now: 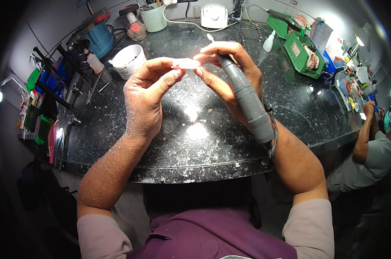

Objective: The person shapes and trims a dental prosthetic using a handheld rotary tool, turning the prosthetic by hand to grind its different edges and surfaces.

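On the table (195, 151), at left, a blue machine (99, 41) stands beyond a white tub (127, 69); next, the left hand (146, 90) (dusted with pale specks) pinches one end of a small whitish piece (186, 64) above the tabletop. The right hand (241, 71) steadies its other end while gripping a grey handpiece (247, 97); farther right sit green bins (295, 51).

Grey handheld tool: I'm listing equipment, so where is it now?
In the head view, the grey tool is right of centre, held in the right hand above the dark table, right of the small pale piece.
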Available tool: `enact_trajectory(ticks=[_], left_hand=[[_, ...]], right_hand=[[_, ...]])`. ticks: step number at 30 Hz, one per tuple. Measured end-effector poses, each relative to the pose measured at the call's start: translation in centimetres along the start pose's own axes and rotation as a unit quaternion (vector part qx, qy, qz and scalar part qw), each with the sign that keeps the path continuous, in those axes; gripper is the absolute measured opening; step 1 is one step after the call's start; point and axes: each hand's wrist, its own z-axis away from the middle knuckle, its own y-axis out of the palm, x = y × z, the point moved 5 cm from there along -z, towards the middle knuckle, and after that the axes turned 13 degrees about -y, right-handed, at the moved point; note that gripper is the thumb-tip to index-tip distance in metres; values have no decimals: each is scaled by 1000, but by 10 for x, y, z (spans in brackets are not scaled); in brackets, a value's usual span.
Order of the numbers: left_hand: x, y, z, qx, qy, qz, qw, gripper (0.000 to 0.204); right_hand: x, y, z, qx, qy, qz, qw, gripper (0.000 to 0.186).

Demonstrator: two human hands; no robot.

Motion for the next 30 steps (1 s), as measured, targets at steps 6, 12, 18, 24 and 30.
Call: enact_trajectory(ticks=[6,12,18,24,30], left_hand=[[-3,1,6,-36,29,-79,996,17],[-6,7,8,-35,27,-57,997,15],[-5,6,10,-40,28,-52,997,14],[-6,5,11,-44,29,-69,996,13],[-6,6,11,-38,36,-52,997,12]], right_hand=[[14,-16,-8,7,-107,158,982,24],[23,6,2,46,-145,62,986,39],[21,9,4,53,-156,68,984,40],[20,8,6,49,-143,60,987,38],[21,10,5,44,-156,59,985,37]])
